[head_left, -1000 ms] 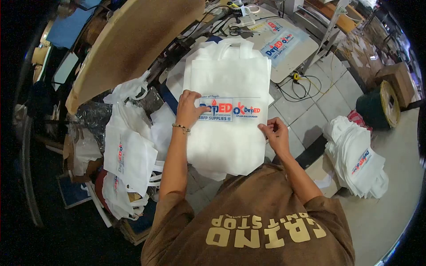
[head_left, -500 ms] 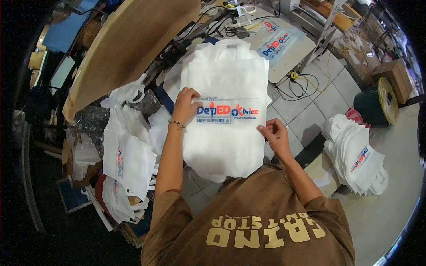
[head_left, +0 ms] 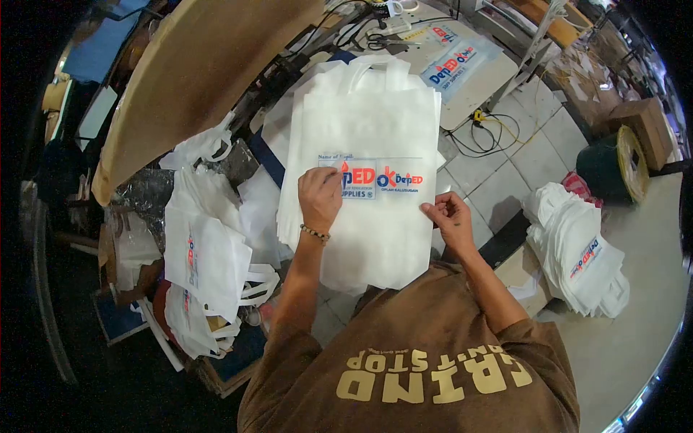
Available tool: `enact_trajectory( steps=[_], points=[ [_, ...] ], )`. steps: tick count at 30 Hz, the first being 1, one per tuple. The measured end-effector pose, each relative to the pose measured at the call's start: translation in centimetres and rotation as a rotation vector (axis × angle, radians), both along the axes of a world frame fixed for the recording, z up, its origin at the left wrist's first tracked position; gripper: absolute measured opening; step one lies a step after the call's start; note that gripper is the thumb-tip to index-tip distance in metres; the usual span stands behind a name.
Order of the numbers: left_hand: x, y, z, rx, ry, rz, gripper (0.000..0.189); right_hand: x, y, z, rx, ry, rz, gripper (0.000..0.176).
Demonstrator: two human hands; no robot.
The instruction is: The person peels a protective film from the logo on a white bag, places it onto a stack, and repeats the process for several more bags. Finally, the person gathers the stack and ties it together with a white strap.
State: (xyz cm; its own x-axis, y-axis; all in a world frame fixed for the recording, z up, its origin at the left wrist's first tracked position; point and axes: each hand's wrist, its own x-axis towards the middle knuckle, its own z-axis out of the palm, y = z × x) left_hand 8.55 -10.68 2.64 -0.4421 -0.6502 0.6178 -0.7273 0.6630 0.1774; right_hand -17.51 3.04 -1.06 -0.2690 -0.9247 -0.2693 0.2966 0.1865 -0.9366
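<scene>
A stack of white bags (head_left: 368,245) with a handle loop at its far end lies in front of me, the top one printed in blue and red. My left hand (head_left: 320,195) is over the left part of the print, fingers curled and closed; whether they pinch anything is hidden. At the stack's right edge, my right hand (head_left: 449,219) has thumb and forefinger pinched together on the edge of the bags.
More printed white bags (head_left: 206,249) hang at the left, and another pile (head_left: 577,252) lies at the right. A curved wooden board (head_left: 195,79) rises at the upper left. Scissors (head_left: 390,42) rest on a far table (head_left: 473,94); cables and a green roll (head_left: 610,167) are beyond.
My left hand has moved right and towards me, from the stack's left side onto the print. More layers now show fanned out along the left edge. My right hand has barely moved.
</scene>
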Motion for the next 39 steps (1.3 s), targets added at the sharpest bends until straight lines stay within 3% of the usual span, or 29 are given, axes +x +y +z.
enact_trajectory(
  steps=[20,39],
  points=[
    [-1.1,2.2,1.4,0.202,0.072,-0.28,0.011,-0.2,0.1,0.5,0.005,-0.034,0.025,0.025],
    [-3.6,6.6,1.2,0.432,0.182,-0.332,0.011,-0.2,0.1,0.1,-0.037,-0.02,0.012,0.024]
  ],
)
